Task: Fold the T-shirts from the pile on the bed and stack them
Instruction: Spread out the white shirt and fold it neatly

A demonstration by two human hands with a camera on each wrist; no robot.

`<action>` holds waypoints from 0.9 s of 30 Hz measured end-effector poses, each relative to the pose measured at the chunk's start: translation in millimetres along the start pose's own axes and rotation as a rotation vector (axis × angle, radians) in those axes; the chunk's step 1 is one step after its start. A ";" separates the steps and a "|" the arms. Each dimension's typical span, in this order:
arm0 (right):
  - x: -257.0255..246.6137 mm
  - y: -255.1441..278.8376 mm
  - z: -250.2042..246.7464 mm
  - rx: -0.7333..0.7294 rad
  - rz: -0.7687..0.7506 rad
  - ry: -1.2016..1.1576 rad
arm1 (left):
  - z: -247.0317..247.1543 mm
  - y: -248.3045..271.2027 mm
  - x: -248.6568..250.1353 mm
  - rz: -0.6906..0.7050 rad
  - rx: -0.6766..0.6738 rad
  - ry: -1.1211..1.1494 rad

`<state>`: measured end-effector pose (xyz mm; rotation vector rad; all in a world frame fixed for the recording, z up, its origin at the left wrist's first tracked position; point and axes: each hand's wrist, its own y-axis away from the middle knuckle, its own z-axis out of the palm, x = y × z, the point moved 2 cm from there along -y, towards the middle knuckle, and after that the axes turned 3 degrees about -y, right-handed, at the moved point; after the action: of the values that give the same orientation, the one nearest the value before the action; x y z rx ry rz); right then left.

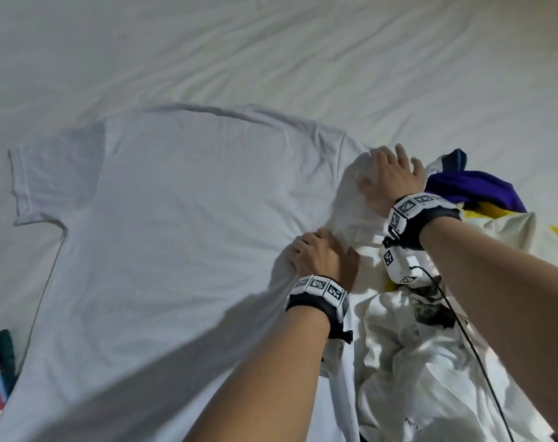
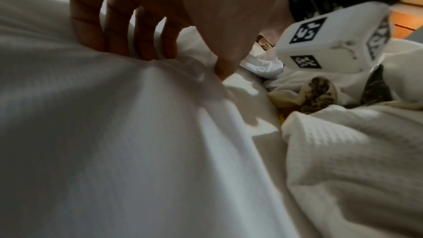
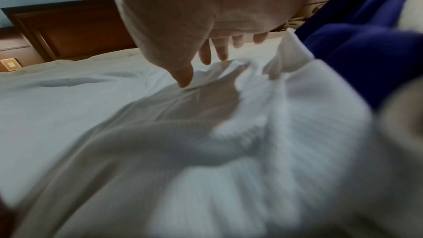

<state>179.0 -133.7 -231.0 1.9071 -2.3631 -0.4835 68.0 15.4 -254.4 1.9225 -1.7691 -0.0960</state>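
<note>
We've got the white T-shirt [image 1: 175, 218] spread flat on the bed [image 1: 271, 52]. Our left hand [image 1: 319, 260] pinches its side edge; our right hand [image 1: 389, 180], fingers straight, presses the bunched sleeve. Risk: that sleeve drags against the pile [image 1: 430, 346] just beside it. No containers in view.

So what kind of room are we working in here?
Most likely a bedroom: a white bed sheet covers the whole work surface, a dark wooden headboard stands behind it, and a clothes pile lies alongside.
</note>
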 end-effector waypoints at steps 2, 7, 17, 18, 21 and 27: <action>-3.9 -9.6 2.3 0.025 0.039 -0.042 | -2.1 -0.9 -1.8 0.024 -0.013 -0.034; -12.9 -23.2 5.8 0.086 0.127 -0.158 | -14.3 -8.3 -12.1 0.107 -0.013 0.027; -99.5 -27.3 2.4 0.183 -0.031 -0.362 | -40.1 -11.7 -95.7 -0.108 -0.085 0.803; -111.7 -28.0 2.7 0.170 -0.051 -0.365 | -43.3 -11.9 -105.6 -0.136 -0.060 0.809; -147.7 -34.4 5.3 0.145 -0.094 -0.351 | -54.2 -14.0 -138.8 -0.166 0.017 0.795; -211.7 -47.3 11.2 0.119 -0.159 -0.326 | -72.3 -16.9 -187.2 -0.220 0.096 0.745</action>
<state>269.3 63.7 -224.7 2.2337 -2.4901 -0.7331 84.7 216.1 -253.4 1.8652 -1.0787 0.5649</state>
